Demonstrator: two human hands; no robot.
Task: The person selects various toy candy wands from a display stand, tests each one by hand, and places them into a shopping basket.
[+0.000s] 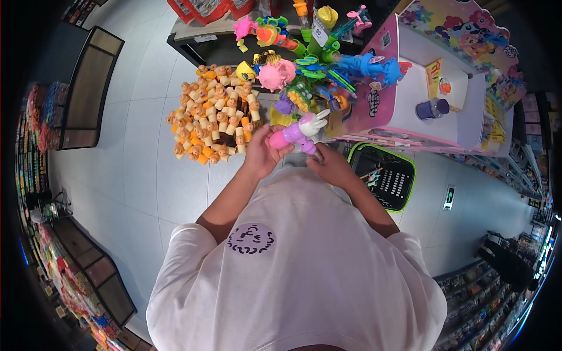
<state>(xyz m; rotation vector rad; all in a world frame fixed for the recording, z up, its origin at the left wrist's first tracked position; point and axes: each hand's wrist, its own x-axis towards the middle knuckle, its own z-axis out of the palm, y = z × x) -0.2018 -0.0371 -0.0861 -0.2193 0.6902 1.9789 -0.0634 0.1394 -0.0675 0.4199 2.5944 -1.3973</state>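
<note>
A pink, purple and white toy with long white bunny ears [295, 133] is held in front of my chest. My left hand [262, 153] is closed around its pink end, with the thumb on top. My right hand [332, 167] grips a purple part on its lower right side; some of those fingers are hidden behind the toy. Just beyond is a rack of colourful toys [278, 75], in pink, yellow, green and blue. To the left of my left hand stands a dense cluster of small orange and cream figure-topped toys [216, 117].
A pink cardboard display [383, 105] stands at the right, with a dark purple jar [432, 109] inside. Below it, a black basket with a green rim [414, 186] holds a few small items. Shelves line both sides, and a dark-clothed person [506, 260] is at the far right.
</note>
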